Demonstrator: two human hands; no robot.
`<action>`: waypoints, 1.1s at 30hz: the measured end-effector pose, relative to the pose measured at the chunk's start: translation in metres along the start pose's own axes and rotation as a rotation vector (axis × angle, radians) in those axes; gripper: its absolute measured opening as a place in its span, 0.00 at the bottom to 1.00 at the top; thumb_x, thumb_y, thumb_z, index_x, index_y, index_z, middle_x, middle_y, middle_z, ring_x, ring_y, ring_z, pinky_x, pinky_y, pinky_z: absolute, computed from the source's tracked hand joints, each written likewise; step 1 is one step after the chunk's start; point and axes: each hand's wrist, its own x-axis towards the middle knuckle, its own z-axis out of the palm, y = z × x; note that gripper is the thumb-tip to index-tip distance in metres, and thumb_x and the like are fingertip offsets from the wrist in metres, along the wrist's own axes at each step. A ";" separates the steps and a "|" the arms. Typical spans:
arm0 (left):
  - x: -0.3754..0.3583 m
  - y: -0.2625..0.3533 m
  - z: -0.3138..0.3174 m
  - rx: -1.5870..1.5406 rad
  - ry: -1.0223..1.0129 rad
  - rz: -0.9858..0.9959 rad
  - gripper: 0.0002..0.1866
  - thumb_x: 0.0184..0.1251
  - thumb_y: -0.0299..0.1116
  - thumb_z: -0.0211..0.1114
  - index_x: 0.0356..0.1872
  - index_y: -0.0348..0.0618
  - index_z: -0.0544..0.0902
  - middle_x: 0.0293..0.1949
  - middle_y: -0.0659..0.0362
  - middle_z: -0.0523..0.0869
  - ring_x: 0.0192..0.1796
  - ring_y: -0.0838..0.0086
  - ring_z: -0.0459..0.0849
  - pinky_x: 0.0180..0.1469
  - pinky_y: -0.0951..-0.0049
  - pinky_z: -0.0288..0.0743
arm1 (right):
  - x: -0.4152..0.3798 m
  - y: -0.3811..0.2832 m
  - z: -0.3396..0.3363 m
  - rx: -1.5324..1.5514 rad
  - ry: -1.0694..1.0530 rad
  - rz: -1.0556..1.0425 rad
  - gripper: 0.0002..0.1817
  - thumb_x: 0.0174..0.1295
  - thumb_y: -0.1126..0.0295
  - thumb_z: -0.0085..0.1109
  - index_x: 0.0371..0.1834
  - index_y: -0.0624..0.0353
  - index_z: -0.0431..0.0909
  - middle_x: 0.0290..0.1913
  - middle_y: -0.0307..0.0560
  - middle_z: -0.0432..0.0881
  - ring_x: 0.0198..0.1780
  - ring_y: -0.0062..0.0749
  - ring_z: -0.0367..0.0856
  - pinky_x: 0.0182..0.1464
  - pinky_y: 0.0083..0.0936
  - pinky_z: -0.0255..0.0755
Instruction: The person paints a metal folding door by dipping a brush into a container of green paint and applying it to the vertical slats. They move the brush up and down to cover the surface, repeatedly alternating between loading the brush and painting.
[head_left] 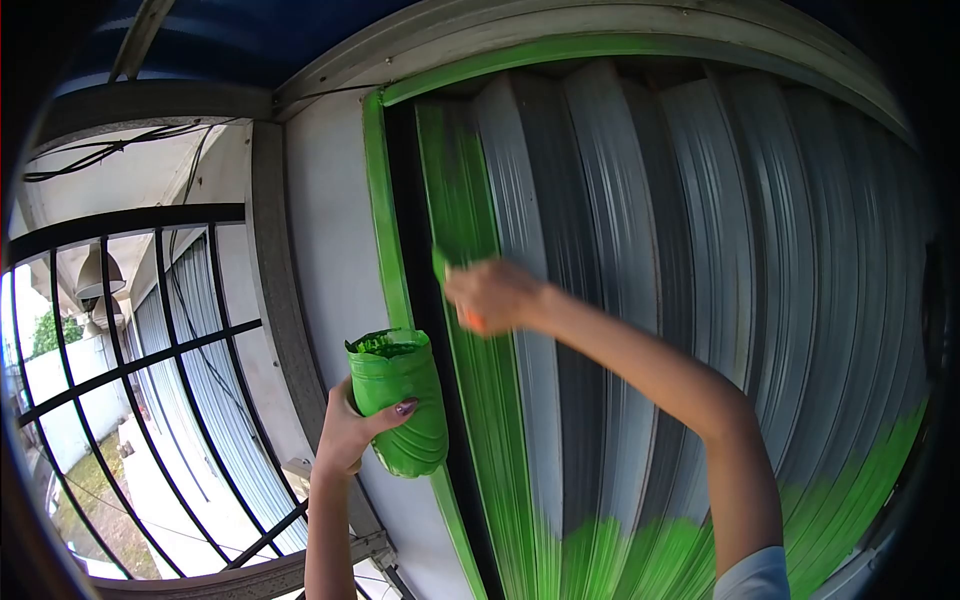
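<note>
My left hand [350, 425] is wrapped round a cut-off plastic bottle [405, 410] coated in green paint, its jagged open top facing up. Dark green paint shows inside the rim. My right hand [495, 295], blurred by motion, is closed on a paintbrush [474, 320] with an orange handle; green bristles poke out past the fingers on the left. The brush is close to the left edge of the folding metal door [620, 250]. Its leftmost panel [455, 190] is mostly green, thinner near the top, while most other panels are bare grey above a green lower band.
Green trim [385, 210] frames the door at the left and top. A white wall strip [330, 200] and grey post [280, 250] stand left of it. Farther left are black metal bars [145, 370], with hanging lamps [98, 275] and a yard beyond.
</note>
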 end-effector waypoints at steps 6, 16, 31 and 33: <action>-0.004 -0.001 -0.003 0.010 0.002 -0.014 0.35 0.39 0.37 0.79 0.49 0.28 0.76 0.41 0.49 0.85 0.42 0.66 0.85 0.50 0.66 0.78 | -0.090 -0.114 0.042 0.370 -0.509 -0.118 0.09 0.52 0.64 0.59 0.26 0.57 0.75 0.23 0.44 0.76 0.22 0.32 0.78 0.26 0.31 0.76; -0.004 -0.002 0.002 0.022 -0.019 -0.005 0.35 0.39 0.38 0.80 0.49 0.28 0.76 0.41 0.50 0.85 0.42 0.67 0.85 0.51 0.67 0.78 | -0.005 0.012 -0.014 0.205 0.079 0.185 0.06 0.52 0.69 0.58 0.24 0.59 0.77 0.24 0.47 0.81 0.22 0.33 0.81 0.24 0.28 0.77; 0.019 -0.012 -0.002 -0.021 -0.025 0.017 0.36 0.39 0.38 0.81 0.49 0.28 0.76 0.42 0.49 0.85 0.43 0.65 0.85 0.51 0.65 0.78 | 0.033 0.085 -0.053 0.602 0.659 0.701 0.08 0.60 0.70 0.59 0.30 0.61 0.84 0.19 0.41 0.82 0.19 0.19 0.79 0.23 0.16 0.73; 0.025 -0.014 0.002 -0.018 -0.018 0.022 0.36 0.39 0.38 0.80 0.49 0.27 0.76 0.41 0.49 0.85 0.43 0.65 0.85 0.51 0.65 0.79 | 0.062 0.119 -0.053 0.581 0.853 0.855 0.11 0.55 0.62 0.60 0.28 0.56 0.86 0.19 0.46 0.83 0.25 0.37 0.84 0.31 0.30 0.76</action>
